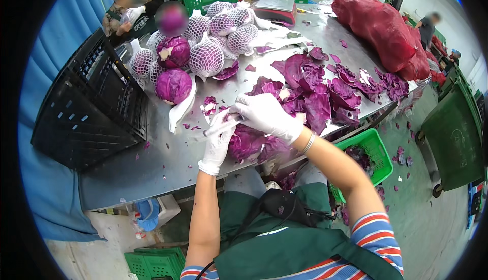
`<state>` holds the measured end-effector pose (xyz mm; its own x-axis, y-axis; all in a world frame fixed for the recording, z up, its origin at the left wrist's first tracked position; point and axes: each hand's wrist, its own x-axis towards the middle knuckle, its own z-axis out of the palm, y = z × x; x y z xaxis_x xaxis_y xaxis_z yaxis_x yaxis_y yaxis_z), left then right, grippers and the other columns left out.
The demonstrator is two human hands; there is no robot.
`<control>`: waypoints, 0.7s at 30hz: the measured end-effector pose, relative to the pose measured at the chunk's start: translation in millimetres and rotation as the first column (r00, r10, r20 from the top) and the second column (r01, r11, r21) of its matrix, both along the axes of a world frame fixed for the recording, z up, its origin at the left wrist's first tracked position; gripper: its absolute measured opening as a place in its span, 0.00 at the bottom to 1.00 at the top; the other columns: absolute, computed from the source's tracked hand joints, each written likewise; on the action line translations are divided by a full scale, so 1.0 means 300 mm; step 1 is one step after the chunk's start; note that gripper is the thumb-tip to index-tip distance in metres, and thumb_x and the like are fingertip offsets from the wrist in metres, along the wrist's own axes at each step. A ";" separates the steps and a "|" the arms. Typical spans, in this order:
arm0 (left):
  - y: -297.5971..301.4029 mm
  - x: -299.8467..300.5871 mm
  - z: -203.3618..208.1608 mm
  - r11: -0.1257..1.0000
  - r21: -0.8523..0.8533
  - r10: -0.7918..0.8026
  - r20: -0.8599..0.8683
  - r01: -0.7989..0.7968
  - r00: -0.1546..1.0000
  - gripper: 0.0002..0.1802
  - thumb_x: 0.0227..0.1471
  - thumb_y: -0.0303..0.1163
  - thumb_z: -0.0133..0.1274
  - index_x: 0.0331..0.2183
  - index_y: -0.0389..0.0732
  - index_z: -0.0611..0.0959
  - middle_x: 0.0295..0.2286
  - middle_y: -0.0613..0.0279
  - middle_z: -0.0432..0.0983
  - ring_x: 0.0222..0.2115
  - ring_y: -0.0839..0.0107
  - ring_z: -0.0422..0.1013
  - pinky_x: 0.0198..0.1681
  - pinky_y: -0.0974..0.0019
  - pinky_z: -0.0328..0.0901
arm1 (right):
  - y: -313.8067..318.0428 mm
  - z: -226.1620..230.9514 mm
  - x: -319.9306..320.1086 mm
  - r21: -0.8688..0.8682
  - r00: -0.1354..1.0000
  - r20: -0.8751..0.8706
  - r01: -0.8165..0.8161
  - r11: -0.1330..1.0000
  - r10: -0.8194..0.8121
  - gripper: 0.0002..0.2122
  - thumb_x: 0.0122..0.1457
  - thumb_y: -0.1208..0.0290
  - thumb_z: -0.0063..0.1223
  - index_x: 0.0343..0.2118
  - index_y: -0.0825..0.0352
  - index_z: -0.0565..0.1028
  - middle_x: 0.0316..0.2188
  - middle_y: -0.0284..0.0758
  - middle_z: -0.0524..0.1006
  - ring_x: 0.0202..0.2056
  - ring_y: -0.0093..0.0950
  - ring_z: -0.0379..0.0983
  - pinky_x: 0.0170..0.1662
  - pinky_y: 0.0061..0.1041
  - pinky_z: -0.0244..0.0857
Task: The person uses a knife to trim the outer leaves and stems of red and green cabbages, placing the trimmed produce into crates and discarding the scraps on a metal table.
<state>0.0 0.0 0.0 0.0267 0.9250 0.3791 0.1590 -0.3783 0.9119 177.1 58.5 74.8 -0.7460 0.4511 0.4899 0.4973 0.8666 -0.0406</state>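
The left hand (217, 145), in a white glove, has its fingers curled round a red cabbage (247, 142) that rests at the near edge of the steel desk (152, 168). The right hand (264, 114), also gloved, lies over the top of the cabbage, fingers closed on what looks like a thin pale blade or strip (216, 129) that juts out to the left past the left-hand fingers; what it is cannot be told for sure.

The cabbage looks dense and fairly heavy, firm at the core, with smooth, waxy outer leaves that may slip under a glove and tear off easily. A cupped palm under its round body looks the surer hold, not the loose leaves.

Just beyond the right fingers lies a heap of stripped purple leaves (325, 89). Further off to the left of the fingers sit a bare trimmed cabbage (173, 85) and several cabbages in white foam netting (206, 56). A black crate (91, 107) stands tilted on the desk well to the left, and a green basket (373, 153) sits on the floor below the right forearm.
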 end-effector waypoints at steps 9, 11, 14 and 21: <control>-0.010 0.000 0.044 0.997 -0.072 -0.001 -0.123 -0.008 0.992 0.23 0.54 0.33 0.52 0.50 0.33 0.71 0.33 0.62 0.68 0.32 0.74 0.60 0.39 0.71 0.59 | 0.034 0.029 -0.002 -0.011 0.994 -0.066 -0.083 0.996 0.082 0.09 0.47 0.67 0.59 0.33 0.59 0.78 0.29 0.31 0.74 0.28 0.34 0.75 0.31 0.32 0.69; -0.016 -0.009 0.034 0.998 -0.049 0.026 -0.167 -0.035 0.986 0.30 0.53 0.34 0.53 0.56 0.35 0.66 0.40 0.58 0.68 0.34 0.73 0.60 0.44 0.70 0.59 | 0.047 -0.003 -0.033 0.017 0.964 -0.260 -0.059 0.998 0.062 0.06 0.47 0.66 0.60 0.29 0.60 0.78 0.26 0.33 0.75 0.28 0.35 0.75 0.30 0.33 0.68; -0.050 0.045 0.056 0.998 0.061 0.006 -0.240 0.009 0.971 0.36 0.53 0.35 0.53 0.60 0.36 0.60 0.49 0.54 0.65 0.36 0.70 0.61 0.49 0.68 0.59 | 0.161 0.009 0.028 -0.025 0.867 -0.480 0.137 0.990 -0.132 0.07 0.51 0.65 0.58 0.25 0.64 0.77 0.23 0.36 0.76 0.27 0.35 0.74 0.31 0.33 0.66; -0.073 0.010 0.050 1.000 0.000 0.003 -0.154 -0.003 0.988 0.34 0.56 0.35 0.51 0.60 0.36 0.59 0.57 0.51 0.59 0.58 0.62 0.55 0.58 0.65 0.53 | 0.090 -0.019 0.157 -0.364 0.738 -0.412 0.405 0.839 -0.535 0.16 0.54 0.62 0.60 0.40 0.68 0.78 0.28 0.39 0.77 0.28 0.25 0.74 0.35 0.27 0.67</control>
<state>2.9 -21.8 14.9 0.0820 0.9252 0.3704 0.2988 -0.3774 0.8765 224.1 85.5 69.2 -0.1034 0.8269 0.5527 0.6959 0.4571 -0.5538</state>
